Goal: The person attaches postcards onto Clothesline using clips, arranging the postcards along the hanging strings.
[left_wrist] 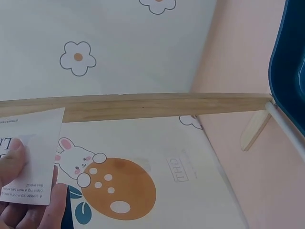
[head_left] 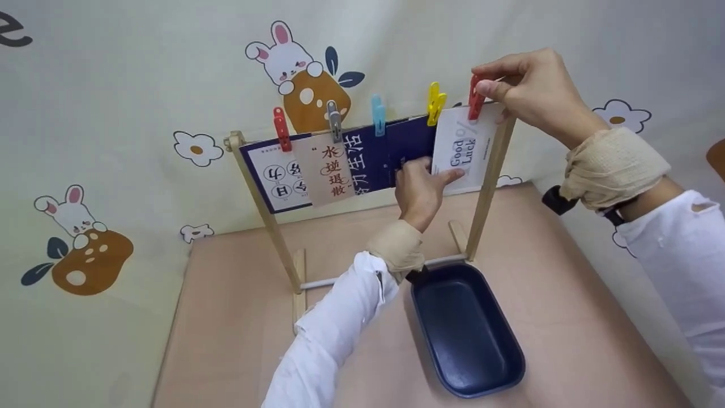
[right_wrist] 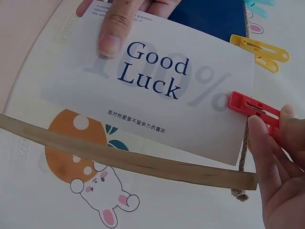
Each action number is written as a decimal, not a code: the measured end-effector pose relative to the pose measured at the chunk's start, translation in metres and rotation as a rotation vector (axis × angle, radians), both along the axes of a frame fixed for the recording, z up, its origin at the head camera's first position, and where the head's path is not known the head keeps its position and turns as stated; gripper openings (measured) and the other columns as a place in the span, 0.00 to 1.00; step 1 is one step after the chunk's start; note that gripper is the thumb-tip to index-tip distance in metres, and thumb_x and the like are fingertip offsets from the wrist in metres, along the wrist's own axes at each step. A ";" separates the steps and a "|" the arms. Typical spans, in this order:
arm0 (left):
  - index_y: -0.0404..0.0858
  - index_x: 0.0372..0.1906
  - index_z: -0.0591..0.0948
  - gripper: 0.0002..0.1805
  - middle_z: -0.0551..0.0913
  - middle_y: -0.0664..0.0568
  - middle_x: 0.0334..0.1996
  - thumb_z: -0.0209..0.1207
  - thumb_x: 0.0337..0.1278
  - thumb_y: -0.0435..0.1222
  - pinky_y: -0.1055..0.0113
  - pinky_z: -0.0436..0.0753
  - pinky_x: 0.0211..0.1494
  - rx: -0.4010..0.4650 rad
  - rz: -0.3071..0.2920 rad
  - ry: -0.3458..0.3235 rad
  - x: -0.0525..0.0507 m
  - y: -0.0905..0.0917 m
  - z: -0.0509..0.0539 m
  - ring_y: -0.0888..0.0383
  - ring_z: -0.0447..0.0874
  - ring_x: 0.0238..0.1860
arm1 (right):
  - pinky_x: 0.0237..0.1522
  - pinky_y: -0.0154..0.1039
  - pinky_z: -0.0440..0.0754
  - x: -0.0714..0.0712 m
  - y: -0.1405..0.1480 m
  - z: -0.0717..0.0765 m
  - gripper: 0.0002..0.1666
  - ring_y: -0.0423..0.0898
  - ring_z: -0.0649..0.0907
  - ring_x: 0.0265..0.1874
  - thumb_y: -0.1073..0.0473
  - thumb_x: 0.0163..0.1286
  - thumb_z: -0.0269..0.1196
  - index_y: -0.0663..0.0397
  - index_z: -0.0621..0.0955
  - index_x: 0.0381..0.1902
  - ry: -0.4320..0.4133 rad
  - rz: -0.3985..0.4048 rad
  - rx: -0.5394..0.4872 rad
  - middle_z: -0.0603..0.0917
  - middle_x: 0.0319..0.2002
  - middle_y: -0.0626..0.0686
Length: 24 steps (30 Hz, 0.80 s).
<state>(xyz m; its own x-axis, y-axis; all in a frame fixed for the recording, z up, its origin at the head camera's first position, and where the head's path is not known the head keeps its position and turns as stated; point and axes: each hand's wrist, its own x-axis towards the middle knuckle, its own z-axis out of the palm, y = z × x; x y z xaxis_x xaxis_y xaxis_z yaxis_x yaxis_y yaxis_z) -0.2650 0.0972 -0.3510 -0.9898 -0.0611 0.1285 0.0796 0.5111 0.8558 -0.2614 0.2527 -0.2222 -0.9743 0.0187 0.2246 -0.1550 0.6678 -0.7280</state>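
My right hand (head_left: 544,93) pinches a red clothespin (right_wrist: 255,107) between thumb and fingers. Its jaws sit over the top edge of a white "Good Luck" card (right_wrist: 157,86), at the rope's right end. Lower down, my left hand (head_left: 420,195) holds that card's lower part, thumb in front and fingers behind. A yellow clothespin (head_left: 435,105) grips the card's other top corner. Farther left hang dark blue cards (head_left: 412,139), a pinkish card (head_left: 325,175) and a blue-edged white card (head_left: 277,190), under a light blue clothespin (head_left: 378,115), a grey one and another red one.
The rope (right_wrist: 244,143) is strung between the posts of a wooden rack (head_left: 277,241) on a pink-covered table (head_left: 226,317). Before the rack's right side stands a dark blue basin (head_left: 467,334). A wall cloth printed with rabbits hangs close behind.
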 end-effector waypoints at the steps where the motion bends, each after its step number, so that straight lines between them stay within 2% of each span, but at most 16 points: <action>1: 0.43 0.38 0.90 0.19 0.92 0.54 0.34 0.77 0.42 0.49 0.70 0.73 0.29 -0.005 0.003 0.002 0.000 0.000 0.000 0.60 0.86 0.33 | 0.30 0.25 0.82 0.000 0.001 -0.001 0.23 0.38 0.81 0.36 0.52 0.72 0.63 0.50 0.81 0.62 -0.002 0.001 -0.014 0.87 0.53 0.50; 5: 0.44 0.38 0.89 0.20 0.92 0.54 0.34 0.76 0.42 0.51 0.67 0.77 0.32 -0.026 0.004 0.005 0.001 0.000 -0.003 0.57 0.88 0.36 | 0.29 0.25 0.82 0.001 0.003 -0.005 0.24 0.39 0.81 0.37 0.50 0.72 0.63 0.49 0.80 0.63 0.004 0.005 -0.055 0.86 0.56 0.50; 9: 0.43 0.39 0.88 0.22 0.91 0.54 0.34 0.77 0.40 0.52 0.67 0.77 0.32 -0.049 -0.011 0.010 0.003 0.000 -0.005 0.57 0.87 0.36 | 0.28 0.25 0.82 0.000 0.004 -0.011 0.24 0.39 0.81 0.38 0.51 0.73 0.62 0.47 0.80 0.64 0.025 0.006 -0.060 0.85 0.58 0.53; 17: 0.41 0.39 0.88 0.23 0.91 0.54 0.31 0.78 0.39 0.51 0.73 0.71 0.29 -0.077 -0.108 0.037 0.006 -0.003 -0.008 0.61 0.85 0.32 | 0.28 0.24 0.81 0.000 0.003 -0.016 0.23 0.37 0.81 0.37 0.50 0.72 0.61 0.44 0.80 0.63 0.027 0.006 -0.044 0.83 0.62 0.54; 21: 0.42 0.39 0.88 0.22 0.91 0.55 0.31 0.78 0.40 0.50 0.72 0.75 0.32 -0.064 -0.128 0.043 0.006 -0.008 -0.008 0.60 0.87 0.34 | 0.29 0.24 0.81 0.001 0.004 -0.015 0.25 0.37 0.81 0.38 0.48 0.70 0.62 0.42 0.79 0.64 0.026 0.001 -0.065 0.84 0.61 0.53; 24: 0.43 0.42 0.88 0.23 0.92 0.55 0.33 0.77 0.41 0.50 0.69 0.81 0.38 -0.098 -0.159 0.038 0.008 -0.016 -0.008 0.60 0.89 0.37 | 0.31 0.24 0.82 0.003 0.005 -0.015 0.29 0.38 0.84 0.43 0.48 0.69 0.64 0.42 0.77 0.67 0.059 0.011 -0.091 0.82 0.63 0.52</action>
<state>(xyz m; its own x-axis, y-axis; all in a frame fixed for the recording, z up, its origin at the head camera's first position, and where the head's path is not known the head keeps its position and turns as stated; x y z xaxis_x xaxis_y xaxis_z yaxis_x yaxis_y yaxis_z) -0.2571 0.0814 -0.3589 -0.9803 0.1101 0.1637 0.1972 0.5701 0.7976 -0.2582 0.2576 -0.2368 -0.9596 0.0309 0.2797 -0.2067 0.5971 -0.7751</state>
